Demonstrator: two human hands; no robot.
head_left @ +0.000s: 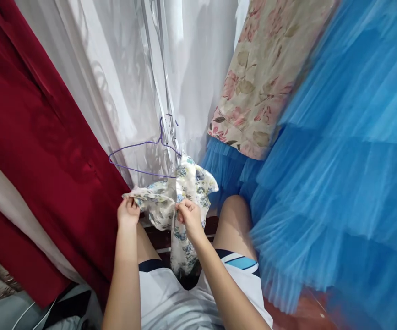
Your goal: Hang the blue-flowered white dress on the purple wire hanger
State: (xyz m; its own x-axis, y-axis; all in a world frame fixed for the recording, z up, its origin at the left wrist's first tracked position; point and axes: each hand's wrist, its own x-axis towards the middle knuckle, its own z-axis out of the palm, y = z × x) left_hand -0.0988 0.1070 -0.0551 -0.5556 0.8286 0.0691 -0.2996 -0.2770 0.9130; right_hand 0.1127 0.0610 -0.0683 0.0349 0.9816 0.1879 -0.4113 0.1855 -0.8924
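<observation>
A white floral garment [186,183] with blue and yellow print hangs partly on a purple wire hanger [134,145], on the hanger's right end. The hanger's left arm is bare. My left hand [128,211] is closed on the left edge of the garment and holds it out to the side. With my right hand [188,215] I pinch the same cloth near its middle. Between the two hands the fabric's edge is stretched. The lower part of the garment drops down between my knees.
A dark red cloth [57,137] hangs at the left, with white sheer fabric [122,91] behind the hanger. To the right hang a pink floral dress [249,91] and a tiered blue tulle skirt [322,183]. White ribbons [162,68] dangle above the hanger. Reddish floor [297,309] shows at lower right.
</observation>
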